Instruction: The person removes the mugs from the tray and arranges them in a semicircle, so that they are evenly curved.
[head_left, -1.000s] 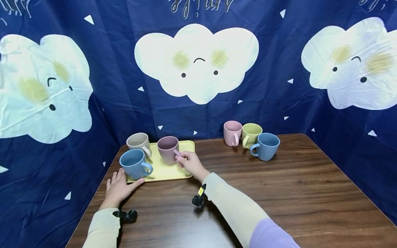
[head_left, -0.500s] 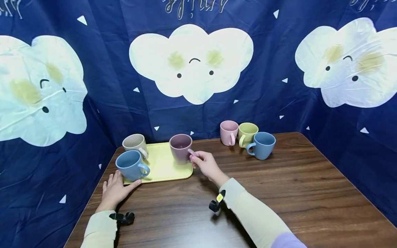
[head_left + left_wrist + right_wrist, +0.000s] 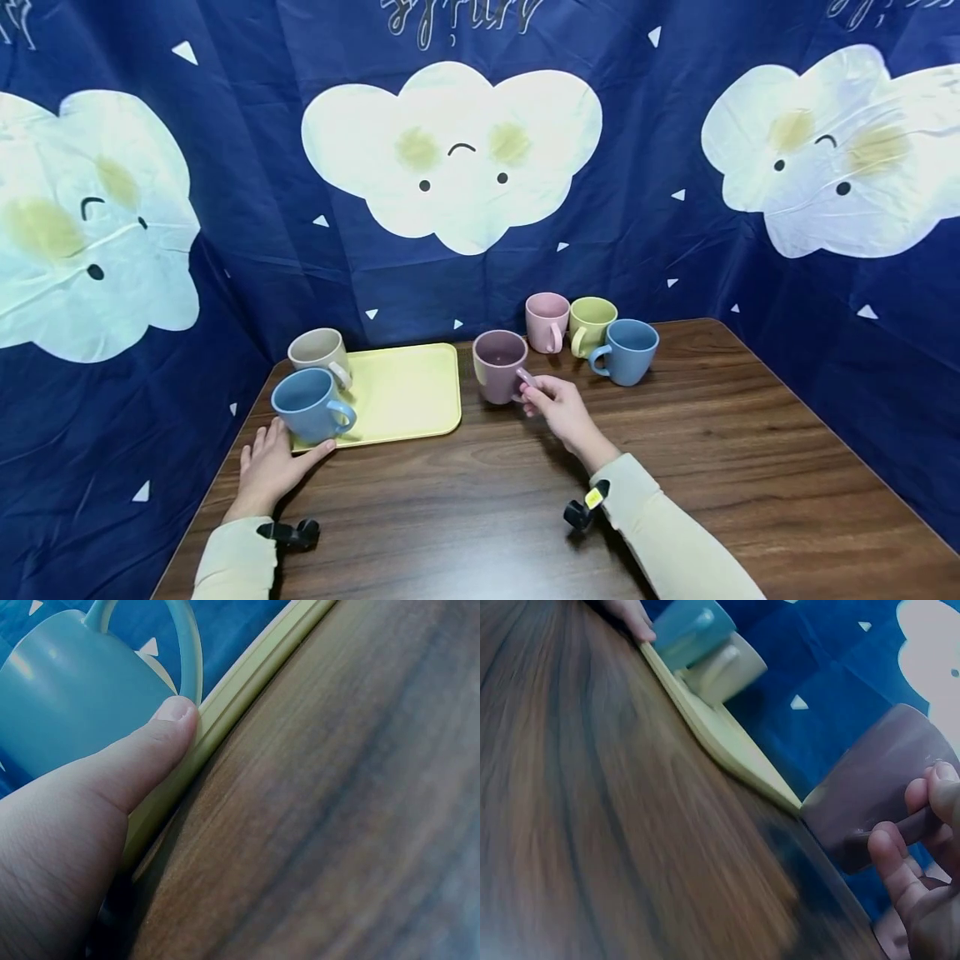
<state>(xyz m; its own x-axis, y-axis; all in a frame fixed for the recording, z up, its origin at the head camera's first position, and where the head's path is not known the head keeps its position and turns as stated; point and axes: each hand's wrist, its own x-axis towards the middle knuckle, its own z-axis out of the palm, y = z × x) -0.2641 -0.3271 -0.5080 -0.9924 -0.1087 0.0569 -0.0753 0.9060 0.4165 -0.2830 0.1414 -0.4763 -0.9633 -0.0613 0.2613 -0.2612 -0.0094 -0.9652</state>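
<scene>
My right hand pinches the handle of a purple mug, which is upright just right of the yellow tray. The right wrist view shows thumb and fingers around that purple mug's handle. At the tray's front left corner rests my left hand, fingers spread and thumb along the tray's front edge. Close above that thumb stands a blue mug on the tray, its handle turned right. Behind it is a light grey mug, partly covered by the blue one.
Along the back of the wooden table, right of the purple mug, stand a pink mug, a green mug and a second blue mug. A dark blue cloth with cloud prints hangs right behind the table.
My right hand has carried the purple mug rightward, from over the tray to past its right edge. The left hand stays at the tray's corner. The head view has shifted slightly.
</scene>
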